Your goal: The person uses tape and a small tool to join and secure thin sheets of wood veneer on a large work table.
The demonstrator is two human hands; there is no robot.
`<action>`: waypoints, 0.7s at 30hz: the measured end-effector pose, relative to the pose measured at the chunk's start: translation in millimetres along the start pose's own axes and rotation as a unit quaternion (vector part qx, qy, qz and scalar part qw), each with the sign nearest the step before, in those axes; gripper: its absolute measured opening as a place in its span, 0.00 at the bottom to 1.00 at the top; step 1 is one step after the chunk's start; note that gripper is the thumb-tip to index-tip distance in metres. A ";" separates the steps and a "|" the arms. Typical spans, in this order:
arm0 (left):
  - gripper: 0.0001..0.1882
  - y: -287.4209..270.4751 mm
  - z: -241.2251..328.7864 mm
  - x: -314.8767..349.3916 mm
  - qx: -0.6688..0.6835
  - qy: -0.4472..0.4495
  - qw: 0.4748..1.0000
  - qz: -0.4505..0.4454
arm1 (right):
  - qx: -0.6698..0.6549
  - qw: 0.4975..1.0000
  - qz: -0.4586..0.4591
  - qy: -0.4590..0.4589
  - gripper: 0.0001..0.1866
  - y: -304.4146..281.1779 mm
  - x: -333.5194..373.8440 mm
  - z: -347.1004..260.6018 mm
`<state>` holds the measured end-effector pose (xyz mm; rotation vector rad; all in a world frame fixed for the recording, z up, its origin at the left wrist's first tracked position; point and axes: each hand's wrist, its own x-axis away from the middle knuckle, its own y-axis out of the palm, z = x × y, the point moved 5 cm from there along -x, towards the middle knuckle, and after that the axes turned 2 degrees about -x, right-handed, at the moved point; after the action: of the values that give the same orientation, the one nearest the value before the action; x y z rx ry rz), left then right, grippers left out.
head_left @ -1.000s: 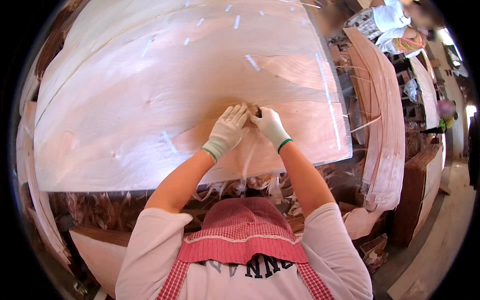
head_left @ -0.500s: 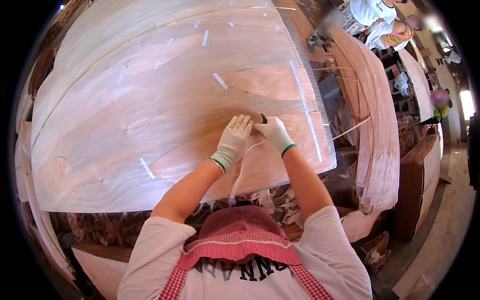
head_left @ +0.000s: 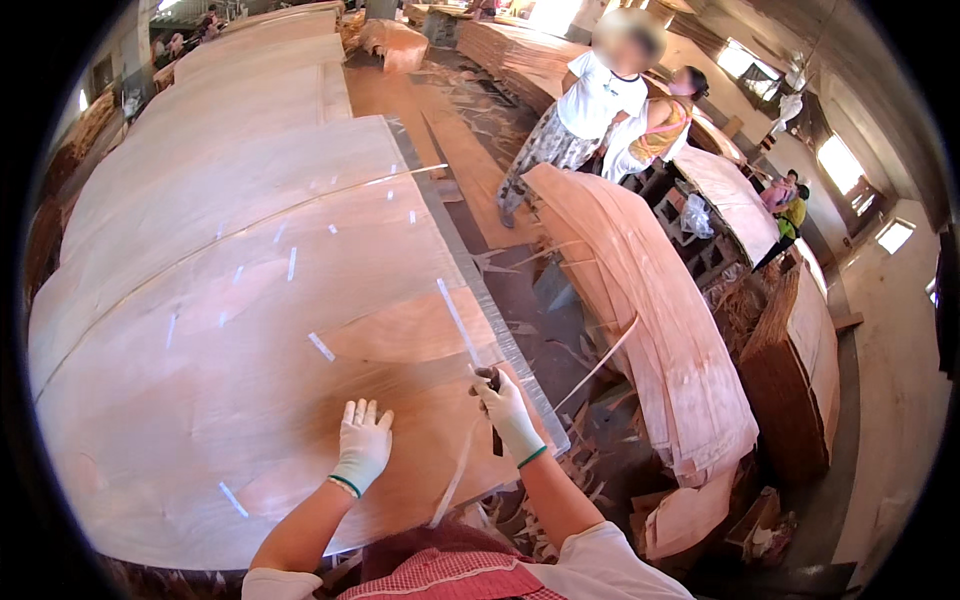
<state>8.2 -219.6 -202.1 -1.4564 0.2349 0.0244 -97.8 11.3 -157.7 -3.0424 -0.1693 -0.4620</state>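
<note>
A broad sheet of pale wood veneer (head_left: 250, 400) lies in front of me, with short white tape strips on it. My left hand (head_left: 363, 443), in a white glove with a green cuff, rests flat on the sheet, fingers stretched. Farther right, my gloved right hand (head_left: 508, 412) is closed around a dark, knife-like tool (head_left: 487, 377) near the sheet's right edge; its exact kind is unclear. A long white tape strip (head_left: 458, 322) runs up to this hand, which hides its near end. Between my hands, a narrow pale strip (head_left: 456, 475) reaches toward the near edge.
A thin strip (head_left: 240, 230) crosses the far part of the sheet. Right of it, a draped veneer pile (head_left: 650, 310) and a veneer stack (head_left: 795, 370) stand beyond a floor littered with scraps. Two people (head_left: 605, 100) stand at the back right, with others farther off.
The view has tilted up, showing more of the room. My hands have separated: the left lies flat farther left, and the right has moved to the sheet's right edge with the dark tool.
</note>
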 end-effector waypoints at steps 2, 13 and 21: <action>0.22 -20.0 -7.1 -23.8 0.061 -0.016 0.998 -0.008 | 0.101 0.992 -0.013 -0.076 0.08 -8.0 -33.2 -5.3; 0.29 35.7 -115.2 -166.5 0.082 -0.092 0.989 0.077 | 0.345 0.923 -0.106 -0.136 0.14 165.2 -212.9 0.8; 0.28 69.7 -83.4 -177.5 -0.081 0.028 0.993 -0.081 | 0.428 0.898 -0.014 -0.099 0.16 150.2 -192.4 23.6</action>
<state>-188.2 -271.2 -247.6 -1.6346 0.1627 -0.1317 -255.9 -155.1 -244.2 -2.2023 -0.3226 -0.0330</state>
